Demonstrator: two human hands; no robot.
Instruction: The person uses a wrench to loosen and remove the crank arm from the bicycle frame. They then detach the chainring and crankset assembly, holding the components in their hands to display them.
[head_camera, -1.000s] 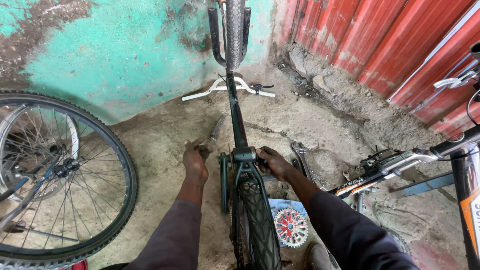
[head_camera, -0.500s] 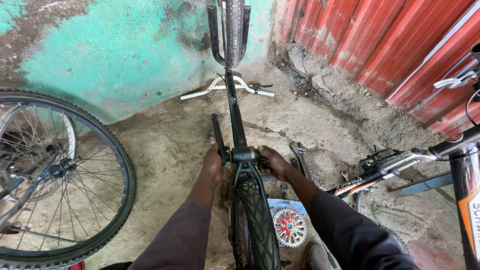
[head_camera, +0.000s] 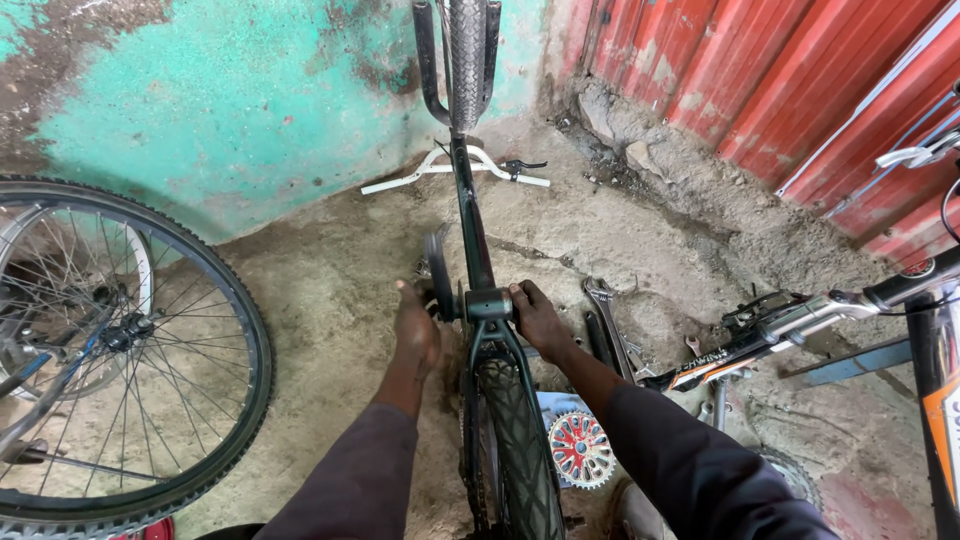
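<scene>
Since the earlier frames the left hand (head_camera: 415, 330) has come in from the bare ground toward the bicycle frame (head_camera: 470, 230), and the dark crank arm (head_camera: 437, 272) is now standing nearly upright beside the tube rather than lying lower. The left fingers (head_camera: 408, 296) are curling loosely round the base of that crank arm, thumb raised, closed on it though not tightly as far as can be seen. The right fingers (head_camera: 527, 298) are wrapping round the far end of the bottom bracket shell (head_camera: 488, 303), closed against it; whether they are pinching a small part there cannot be told. The bicycle is standing upside down on the dirt floor (head_camera: 320, 290), its white handlebar (head_camera: 455, 165) resting on the ground near the green wall (head_camera: 230, 100), its rear tyre (head_camera: 515, 440) rising between the person's forearms. The frame is looking stiff and fairly heavy, steel by its look, and likely greasy about the bracket, so a firm hold on the shell and the crank's root seems the soundest place to grip. Both arms are reaching forward and slightly inward in dark sleeves, wrists nearly level, one either side of the tyre. Spanners (head_camera: 605, 325) are lying just right of the right hand, a red and white chainring (head_camera: 581, 449) is lying below the right forearm, a loose spoked wheel (head_camera: 110, 350) is leaning at far left, and another bicycle (head_camera: 800, 325) is standing by the red corrugated sheeting (head_camera: 800, 90).
</scene>
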